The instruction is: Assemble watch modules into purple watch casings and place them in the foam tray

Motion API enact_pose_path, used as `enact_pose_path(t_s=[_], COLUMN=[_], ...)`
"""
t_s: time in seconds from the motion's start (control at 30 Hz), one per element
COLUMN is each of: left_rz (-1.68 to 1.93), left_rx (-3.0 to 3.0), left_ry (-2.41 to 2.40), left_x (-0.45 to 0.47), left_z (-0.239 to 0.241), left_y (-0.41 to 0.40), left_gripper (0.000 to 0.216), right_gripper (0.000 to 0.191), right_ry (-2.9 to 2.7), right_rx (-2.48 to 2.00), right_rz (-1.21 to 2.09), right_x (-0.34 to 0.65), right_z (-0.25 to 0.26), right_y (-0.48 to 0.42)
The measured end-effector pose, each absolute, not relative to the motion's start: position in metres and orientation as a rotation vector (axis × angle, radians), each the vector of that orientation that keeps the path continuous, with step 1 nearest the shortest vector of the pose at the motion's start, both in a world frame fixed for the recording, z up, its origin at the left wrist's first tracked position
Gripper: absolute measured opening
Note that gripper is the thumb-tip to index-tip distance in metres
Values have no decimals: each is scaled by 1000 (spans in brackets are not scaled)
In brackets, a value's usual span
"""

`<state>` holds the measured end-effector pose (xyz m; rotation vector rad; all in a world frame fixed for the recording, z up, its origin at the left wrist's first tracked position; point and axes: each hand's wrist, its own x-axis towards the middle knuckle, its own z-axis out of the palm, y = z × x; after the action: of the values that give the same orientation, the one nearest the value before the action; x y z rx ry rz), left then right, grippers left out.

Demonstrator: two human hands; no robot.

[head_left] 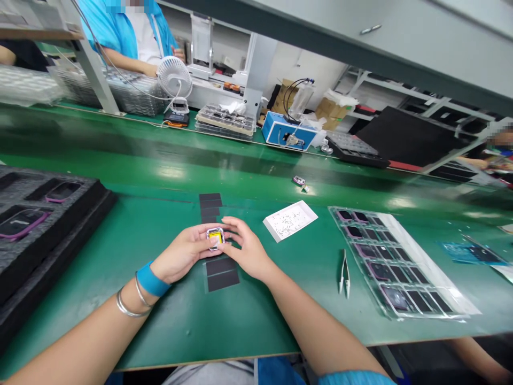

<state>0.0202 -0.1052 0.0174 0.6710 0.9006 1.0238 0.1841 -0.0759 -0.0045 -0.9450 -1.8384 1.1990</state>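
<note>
- Broadly, a green bench (192,334) filled most of the frame.
- A dark foam tray (72,230) sat at the left edge, with purple-rimmed frames in its recesses.
- A clear plastic tray (363,261) lay at the right, carrying rows of purple-edged and black pieces.
- A person in a blue jacket (120,40) was partly visible at the upper left.
- Both hands were closed around a small casing near the centre: the left hand (176,254) pinched it with thumb and fingers, while the right hand (249,252) curled round its right side.
- A blue box (288,133) stood at the upper centre-right.
- A white slab (292,220) with dark specks lay right of centre.
- Black strips (222,275) lay below and beyond the hands.
- White-tipped tweezers (343,264) rested beside the clear tray.
- The small casing (216,236) showed a yellow part inside.
</note>
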Motion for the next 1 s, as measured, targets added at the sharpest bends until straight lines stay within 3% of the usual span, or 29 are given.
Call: enact_pose_path(t_s=[0.07,0.17,0.3,0.4,0.57,0.7,0.87,1.0], left_rz=[1027,1056,1050,1078,1453,1647,1169,645], left_rx=[734,825,897,818,816,1318,1436,1475], left_ry=[906,912,929,998,1112,1861,2881,2955], left_x=[21,22,20,9,-22,-60,-126,-151], left_z=[15,13,14,19,47,68,63,53], left_y=[-105,-105,-100,-90,-106,-168,-229,-234], left_gripper=[40,41,43,43,38,46,52,57], right_gripper=[46,43,49,58,63,62,61,62], right_ry=[-1710,-1623,-1760,-2131,-2741,-2879,-2870,-2876], right_rx=[-880,-873,-982,-1094,-1117,-1169,-1166,-1172], right_rz=[1497,1563,1345,980,585,511,536,570], right_x=[182,180,183,186,184,182,183,183], right_z=[-5,-3,-3,-7,-2,11,13,14], right_y=[-76,-78,-77,-75,-89,-106,-110,-108])
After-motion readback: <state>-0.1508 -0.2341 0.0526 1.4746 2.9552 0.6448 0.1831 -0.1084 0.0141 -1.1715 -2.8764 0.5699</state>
